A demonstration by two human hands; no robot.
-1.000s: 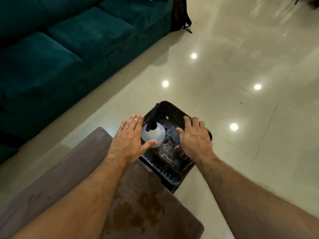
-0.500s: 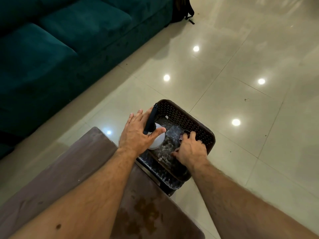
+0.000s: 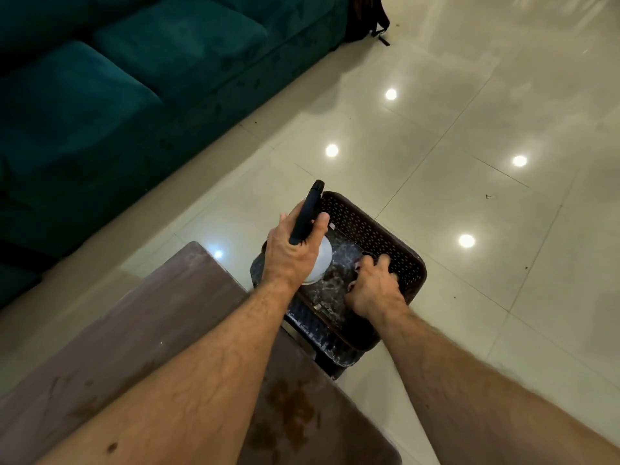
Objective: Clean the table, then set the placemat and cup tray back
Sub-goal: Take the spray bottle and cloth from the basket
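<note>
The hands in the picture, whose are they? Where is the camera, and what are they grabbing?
They belong to a person with a camera worn on the head, so you look down along both arms. The left hand has its grip around the black top of a spray bottle with a whitish body. The right hand reaches into a dark basket with little holes, which sits low beside the brown table. Its fingers curl over something reddish, but I cannot tell what it is. The table has a darker stain near you. A green sofa stands on the shiny tiled floor.
</note>
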